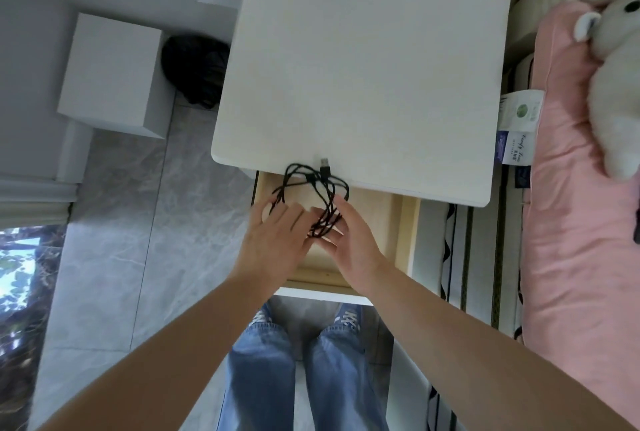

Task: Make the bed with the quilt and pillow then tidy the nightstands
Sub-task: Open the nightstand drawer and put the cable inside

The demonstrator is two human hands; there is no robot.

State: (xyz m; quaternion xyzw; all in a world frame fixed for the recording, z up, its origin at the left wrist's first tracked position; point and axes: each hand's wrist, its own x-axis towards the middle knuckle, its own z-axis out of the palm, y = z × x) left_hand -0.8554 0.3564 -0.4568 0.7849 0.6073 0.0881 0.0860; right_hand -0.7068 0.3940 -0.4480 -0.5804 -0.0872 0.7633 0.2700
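Observation:
A white nightstand (363, 77) stands in front of me with its wooden drawer (381, 223) pulled out. A tangled black USB cable (323, 195) hangs in loops over the drawer, its plug lying on the nightstand's front edge. My left hand (273, 240) touches the left loops with its fingers stretched forward. My right hand (349, 236) holds the bundled loops, with the cable running across its fingers. A pink quilt (571, 240) covers the bed on the right.
A white plush toy (620, 60) lies on the pink quilt at the upper right. A white box (110, 74) sits on the floor at the left, with a dark bag (197, 67) between it and the nightstand. The grey tiled floor (121, 223) spreads to the left.

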